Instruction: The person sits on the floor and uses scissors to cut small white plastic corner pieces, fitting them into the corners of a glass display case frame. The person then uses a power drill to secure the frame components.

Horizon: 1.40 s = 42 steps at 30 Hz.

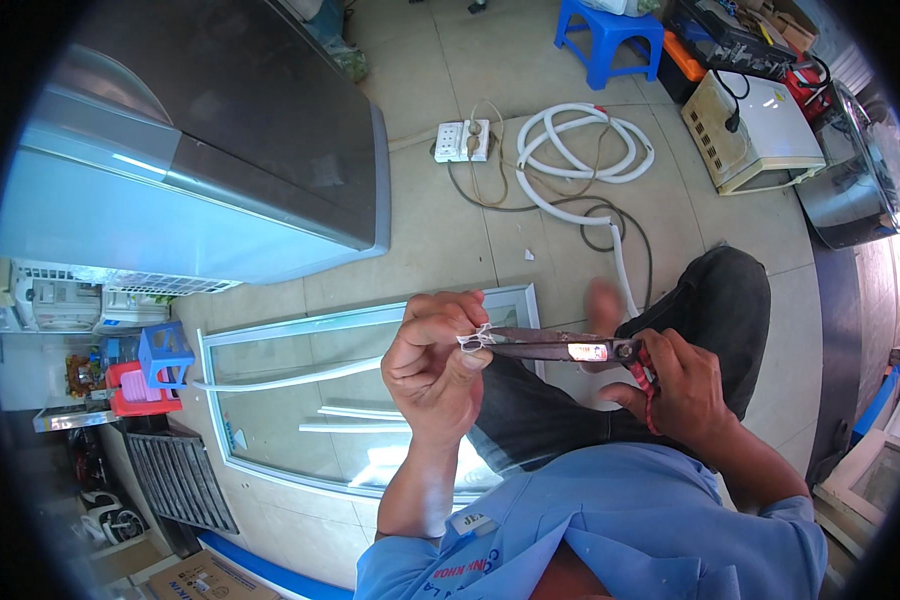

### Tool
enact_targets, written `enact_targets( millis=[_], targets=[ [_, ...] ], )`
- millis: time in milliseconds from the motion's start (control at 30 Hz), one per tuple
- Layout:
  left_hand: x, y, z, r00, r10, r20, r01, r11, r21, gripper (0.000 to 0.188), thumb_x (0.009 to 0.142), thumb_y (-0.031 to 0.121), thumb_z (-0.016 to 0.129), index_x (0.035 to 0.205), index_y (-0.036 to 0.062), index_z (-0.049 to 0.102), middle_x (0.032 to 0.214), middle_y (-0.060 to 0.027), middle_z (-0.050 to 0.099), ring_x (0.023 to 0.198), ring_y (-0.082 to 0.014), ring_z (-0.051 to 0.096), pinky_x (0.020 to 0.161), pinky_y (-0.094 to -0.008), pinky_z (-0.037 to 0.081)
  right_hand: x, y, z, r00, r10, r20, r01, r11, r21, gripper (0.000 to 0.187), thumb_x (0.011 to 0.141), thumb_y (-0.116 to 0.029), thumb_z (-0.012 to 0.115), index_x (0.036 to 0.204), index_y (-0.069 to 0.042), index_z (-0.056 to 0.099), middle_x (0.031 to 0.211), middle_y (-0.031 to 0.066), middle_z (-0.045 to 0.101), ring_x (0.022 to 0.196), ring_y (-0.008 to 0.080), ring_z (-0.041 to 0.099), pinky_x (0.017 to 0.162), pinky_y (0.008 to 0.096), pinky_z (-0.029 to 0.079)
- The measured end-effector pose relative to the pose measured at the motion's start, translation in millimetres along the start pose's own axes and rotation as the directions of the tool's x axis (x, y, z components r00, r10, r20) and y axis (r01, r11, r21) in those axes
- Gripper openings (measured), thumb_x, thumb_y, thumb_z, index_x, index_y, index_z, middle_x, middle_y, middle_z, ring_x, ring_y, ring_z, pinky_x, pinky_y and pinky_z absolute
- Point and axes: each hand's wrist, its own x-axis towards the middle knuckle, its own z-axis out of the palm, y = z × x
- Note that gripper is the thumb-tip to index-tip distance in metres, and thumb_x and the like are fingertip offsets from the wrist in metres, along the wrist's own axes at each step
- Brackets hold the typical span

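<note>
Pinching: your left hand, white profile piece at fingertips, long axis unclear | Clasping: your right hand, red-handled shears, blades pointing left, tips at the piece, beside your left grip

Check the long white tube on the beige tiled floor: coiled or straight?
Mostly coiled: the long white tube lies in overlapping loops beside the white rectangular power strip, with one length trailing out of them.

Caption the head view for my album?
Left hand pinches a white piece; right hand holds red-handled scissors to it.
</note>
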Motion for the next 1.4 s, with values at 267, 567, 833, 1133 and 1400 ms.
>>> enact_targets(
  millis=[267, 567, 833, 1133, 1400],
  targets=[
    [-1, 0, 2, 1.000, 0.006, 0.024, -0.005, 1.000, -0.002, 0.019, 0.085, -0.002, 0.073, 0.101, 0.0023, 0.065, 0.099, -0.0108, 0.063, 0.096, -0.0241, 0.062, 0.096, -0.0456, 0.048, 6, 2, -10, 0.998, 0.023, 0.057, -0.022, 1.000, -0.009, 0.051, 0.078, -0.042, 0.080, 0.098, -0.001, 0.058, 0.075, 0.0096, 0.059, 0.059, 0.0271, 0.062, 0.051, 0.0366, 0.050],
    [-16, -2, -1, 0.917, -0.279, -0.284, 0.270, 0.960, -0.071, 0.019, 0.089, -0.001, 0.070, 0.106, -0.0003, 0.062, 0.102, -0.0121, 0.066, 0.098, -0.0221, 0.065, 0.095, -0.0384, 0.051, 27, 15, -31, 0.990, -0.089, 0.105, 0.102, 0.987, -0.124, 0.042, 0.079, -0.035, 0.082, 0.083, -0.003, 0.054, 0.067, 0.0090, 0.055, 0.051, 0.0272, 0.058, 0.047, 0.0375, 0.047],
    [-7, 12, 45, 0.936, -0.187, -0.299, 0.151, 0.979, -0.140, 0.022, 0.091, -0.002, 0.066, 0.112, -0.0014, 0.059, 0.101, -0.0104, 0.067, 0.097, -0.0189, 0.066, 0.093, -0.0319, 0.053, 40, 26, -30, 0.976, -0.169, 0.140, 0.185, 0.976, -0.112, 0.052, 0.085, -0.037, 0.075, 0.114, 0.004, 0.059, 0.070, 0.0084, 0.061, 0.053, 0.0257, 0.062, 0.048, 0.0367, 0.051],
    [-1, 12, 50, 0.931, -0.236, -0.279, 0.183, 0.962, -0.203, 0.020, 0.093, -0.002, 0.065, 0.112, -0.0008, 0.059, 0.101, -0.0085, 0.067, 0.092, -0.0152, 0.065, 0.088, -0.0280, 0.053, 32, 34, -8, 0.980, -0.104, 0.167, 0.106, 0.994, 0.000, 0.060, 0.086, -0.036, 0.075, 0.119, 0.009, 0.054, 0.076, 0.0122, 0.064, 0.059, 0.0301, 0.066, 0.051, 0.0375, 0.053],
    [-7, 5, 31, 0.936, -0.260, -0.238, 0.185, 0.937, -0.295, 0.019, 0.094, -0.002, 0.062, 0.113, 0.0000, 0.060, 0.103, -0.0096, 0.068, 0.095, -0.0187, 0.067, 0.091, -0.0322, 0.054, 31, 24, -10, 0.990, -0.031, 0.136, 0.032, 0.999, -0.011, 0.066, 0.079, -0.043, 0.080, 0.120, 0.004, 0.056, 0.081, 0.0119, 0.064, 0.065, 0.0306, 0.067, 0.055, 0.0379, 0.054]
  ],
)
